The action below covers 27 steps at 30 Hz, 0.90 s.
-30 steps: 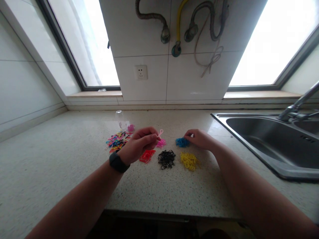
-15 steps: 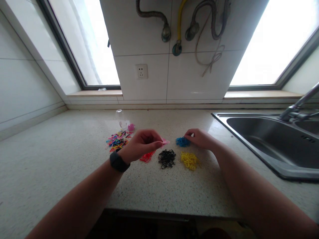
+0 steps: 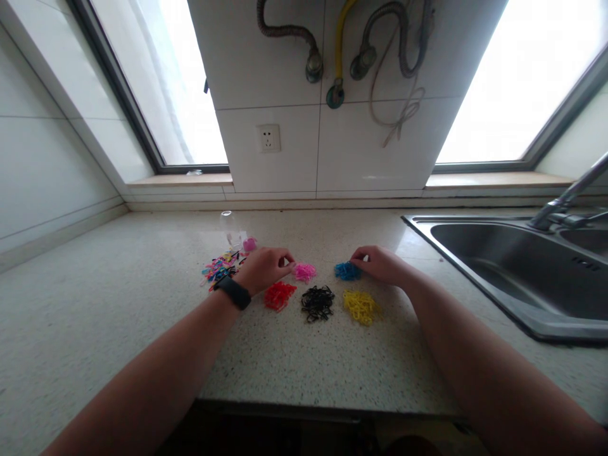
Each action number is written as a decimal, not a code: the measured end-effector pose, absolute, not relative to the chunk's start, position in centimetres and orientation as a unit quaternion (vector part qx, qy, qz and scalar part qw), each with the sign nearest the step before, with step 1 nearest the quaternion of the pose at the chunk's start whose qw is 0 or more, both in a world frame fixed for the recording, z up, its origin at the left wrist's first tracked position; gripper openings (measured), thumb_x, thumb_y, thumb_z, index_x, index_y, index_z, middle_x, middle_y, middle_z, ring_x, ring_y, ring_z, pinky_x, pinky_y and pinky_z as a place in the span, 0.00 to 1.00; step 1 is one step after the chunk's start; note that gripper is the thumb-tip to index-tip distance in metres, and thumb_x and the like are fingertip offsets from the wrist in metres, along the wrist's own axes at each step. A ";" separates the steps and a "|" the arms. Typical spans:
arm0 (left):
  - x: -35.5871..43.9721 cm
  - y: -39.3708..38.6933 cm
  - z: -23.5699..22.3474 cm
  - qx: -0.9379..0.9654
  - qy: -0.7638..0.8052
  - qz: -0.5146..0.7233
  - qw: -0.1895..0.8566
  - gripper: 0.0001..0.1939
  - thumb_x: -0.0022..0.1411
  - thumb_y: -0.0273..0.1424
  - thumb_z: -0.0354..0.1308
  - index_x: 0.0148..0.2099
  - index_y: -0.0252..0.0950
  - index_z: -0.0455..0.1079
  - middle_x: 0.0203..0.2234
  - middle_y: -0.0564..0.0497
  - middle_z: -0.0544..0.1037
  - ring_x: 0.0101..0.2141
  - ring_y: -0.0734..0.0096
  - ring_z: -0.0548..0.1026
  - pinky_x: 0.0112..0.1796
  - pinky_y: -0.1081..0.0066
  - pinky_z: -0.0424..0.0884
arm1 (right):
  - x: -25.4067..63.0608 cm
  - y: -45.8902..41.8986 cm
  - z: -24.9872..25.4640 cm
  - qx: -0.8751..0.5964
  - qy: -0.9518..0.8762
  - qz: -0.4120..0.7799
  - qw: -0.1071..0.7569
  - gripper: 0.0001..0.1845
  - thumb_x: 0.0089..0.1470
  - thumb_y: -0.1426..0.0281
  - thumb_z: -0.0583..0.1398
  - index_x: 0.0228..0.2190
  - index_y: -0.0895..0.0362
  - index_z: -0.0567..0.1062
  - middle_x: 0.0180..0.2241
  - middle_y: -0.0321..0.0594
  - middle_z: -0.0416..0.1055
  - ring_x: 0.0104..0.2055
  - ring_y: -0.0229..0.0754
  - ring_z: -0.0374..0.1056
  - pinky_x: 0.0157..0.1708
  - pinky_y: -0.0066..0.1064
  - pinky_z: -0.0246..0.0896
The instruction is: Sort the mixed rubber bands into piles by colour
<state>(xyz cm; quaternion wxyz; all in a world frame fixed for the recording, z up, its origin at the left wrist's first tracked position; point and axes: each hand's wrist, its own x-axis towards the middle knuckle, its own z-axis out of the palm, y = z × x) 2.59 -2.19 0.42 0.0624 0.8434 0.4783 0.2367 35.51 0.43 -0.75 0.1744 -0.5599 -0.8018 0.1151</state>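
Small rubber bands lie sorted by colour on the counter. At the left edge of the pink rubber band pile (image 3: 304,272) is my left hand (image 3: 266,268), fingers pinched together; whatever they hold is too small to make out. My right hand (image 3: 375,262) rests at the right edge of the blue rubber band pile (image 3: 347,271), its thumb and fingers closed at the tips. Nearer to me are piles of red (image 3: 279,296), black (image 3: 318,304) and yellow rubber bands (image 3: 361,307). Left of my left hand, a mixed-colour rubber band pile (image 3: 219,266) is partly covered by it.
A clear plastic container (image 3: 230,229) lies behind the mixed pile, beside a small pink object (image 3: 249,244). On the right a steel sink (image 3: 503,272) with a faucet (image 3: 553,212) is set into the speckled counter (image 3: 156,304). The tiled wall carries a socket (image 3: 268,138).
My left hand has moved left, off the pink pile, which now shows fully, as does the red pile. My right hand stays at the blue pile.
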 end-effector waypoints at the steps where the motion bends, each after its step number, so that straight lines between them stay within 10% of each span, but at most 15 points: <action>1: 2.6 -2.0 0.2 0.843 0.484 0.229 0.054 0.14 0.64 0.41 0.57 0.39 0.37 0.78 0.25 0.49 0.78 0.26 0.70 0.72 0.28 0.71 0.59 | 35.5 0.4 -0.8 -0.561 -0.801 0.115 0.174 0.12 0.58 0.61 0.60 0.36 0.52 0.82 0.37 0.41 0.80 0.35 0.43 0.73 0.36 0.33 0.64; 27: -2.0 -0.7 1.7 0.801 0.537 0.265 0.012 0.21 0.69 0.42 0.48 0.37 0.36 0.78 0.27 0.47 0.80 0.27 0.69 0.72 0.29 0.71 0.59 | 35.8 0.7 -1.1 -0.564 -0.798 0.124 0.173 0.16 0.60 0.59 0.56 0.36 0.54 0.81 0.33 0.42 0.79 0.32 0.42 0.71 0.31 0.31 0.59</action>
